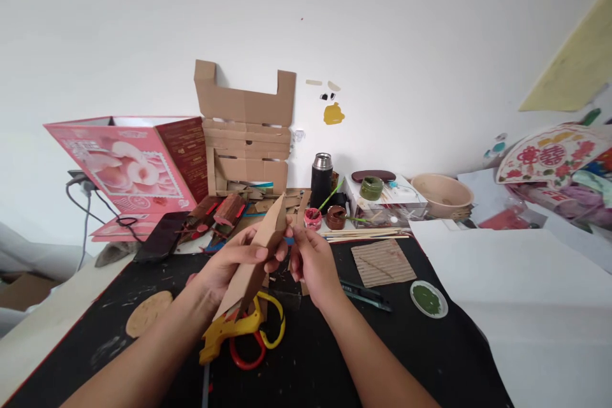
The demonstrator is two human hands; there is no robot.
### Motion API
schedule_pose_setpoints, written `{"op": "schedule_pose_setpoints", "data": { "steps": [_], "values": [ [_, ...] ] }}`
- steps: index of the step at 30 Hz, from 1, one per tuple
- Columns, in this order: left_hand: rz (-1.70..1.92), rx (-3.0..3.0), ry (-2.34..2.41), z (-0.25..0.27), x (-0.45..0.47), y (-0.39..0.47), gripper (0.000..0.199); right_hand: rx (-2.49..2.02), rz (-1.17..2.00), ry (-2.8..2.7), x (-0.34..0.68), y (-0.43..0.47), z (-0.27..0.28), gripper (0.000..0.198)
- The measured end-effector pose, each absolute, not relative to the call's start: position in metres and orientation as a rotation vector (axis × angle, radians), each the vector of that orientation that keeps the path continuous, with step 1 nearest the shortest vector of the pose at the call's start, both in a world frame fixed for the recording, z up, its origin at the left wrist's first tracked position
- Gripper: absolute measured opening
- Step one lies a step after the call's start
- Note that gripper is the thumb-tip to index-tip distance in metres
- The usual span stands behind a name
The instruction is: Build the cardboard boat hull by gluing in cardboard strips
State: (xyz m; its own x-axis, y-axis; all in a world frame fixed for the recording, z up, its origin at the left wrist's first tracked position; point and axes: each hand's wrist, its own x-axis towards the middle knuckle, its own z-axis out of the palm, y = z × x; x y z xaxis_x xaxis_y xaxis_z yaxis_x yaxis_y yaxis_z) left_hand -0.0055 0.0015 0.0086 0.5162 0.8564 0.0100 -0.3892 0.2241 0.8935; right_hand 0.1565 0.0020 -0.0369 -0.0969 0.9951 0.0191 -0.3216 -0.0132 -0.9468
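My left hand (246, 258) grips a long, folded piece of brown cardboard (258, 245) that tapers to a point at its upper end. The piece is tilted, its wide end toward me. Just to the right, my right hand (310, 261) has thumb and fingers pinched together close to the cardboard's edge. What sits between those fingertips is too small to make out. Under the cardboard lie a yellow glue gun (229, 331) and scissors with red and yellow handles (248, 357), partly covered by it.
On the black mat (296, 370) are a corrugated square (384, 262), a cutter knife (366, 295), a dish of green paint (429, 299) and a round tan disc (149, 313). Behind stand a pink box (129, 169), cardboard scraps (268, 201), paint jars (336, 217) and a black flask (321, 185).
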Motion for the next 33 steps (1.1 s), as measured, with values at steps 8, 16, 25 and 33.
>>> {"op": "schedule_pose_setpoints", "data": {
  "steps": [8,16,25,33],
  "values": [
    [0.903,1.010,0.508,0.012,-0.003,-0.006,0.046,-0.862,1.428,-0.996,0.158,0.002,-0.034,0.051],
    [0.892,1.115,0.583,0.017,-0.004,-0.004,0.059,-0.849,1.444,-0.988,0.157,0.002,-0.032,0.051],
    [0.993,2.038,1.297,0.038,-0.025,0.003,0.055,-0.893,1.433,-0.971,0.157,0.001,-0.036,0.063],
    [0.948,2.458,1.330,0.024,-0.019,0.004,0.053,-0.891,1.402,-0.963,0.156,0.001,-0.037,0.063]
  ]
}}
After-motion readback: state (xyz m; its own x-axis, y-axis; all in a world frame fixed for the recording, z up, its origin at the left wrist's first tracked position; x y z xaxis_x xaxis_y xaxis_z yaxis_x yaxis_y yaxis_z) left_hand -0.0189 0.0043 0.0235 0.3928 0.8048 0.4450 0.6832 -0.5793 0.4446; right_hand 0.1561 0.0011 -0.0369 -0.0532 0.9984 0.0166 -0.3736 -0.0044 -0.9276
